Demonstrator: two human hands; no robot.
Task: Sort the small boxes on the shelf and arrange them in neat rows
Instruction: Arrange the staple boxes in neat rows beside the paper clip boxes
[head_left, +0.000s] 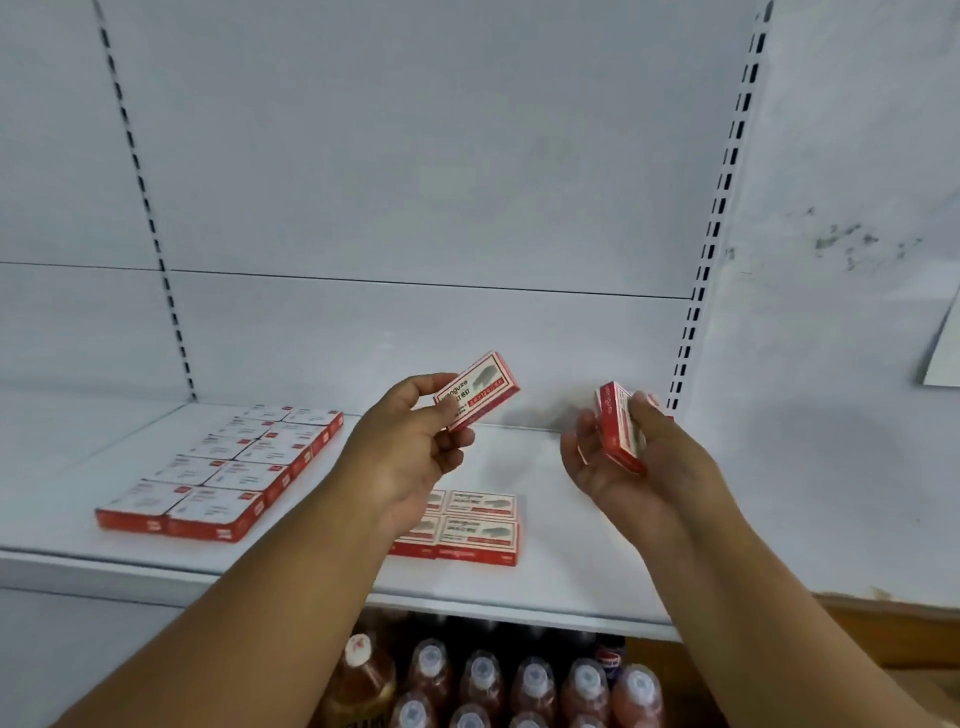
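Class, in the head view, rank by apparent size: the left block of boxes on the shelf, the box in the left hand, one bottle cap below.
1. Left block of boxes
2. Box in the left hand
3. Bottle cap, though nearness to the camera inflates it.

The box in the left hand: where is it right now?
In the head view, the box is pinched in the left hand, raised above the shelf at centre, over the small block of boxes.

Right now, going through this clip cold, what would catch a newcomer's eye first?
Two bare hands raised over the white metal shelf: the left hand pinches a small red-and-white cardboard box face up, while the right hand holds another red-and-white box on edge. Next, the neat double row of matching boxes lying at the shelf's left.
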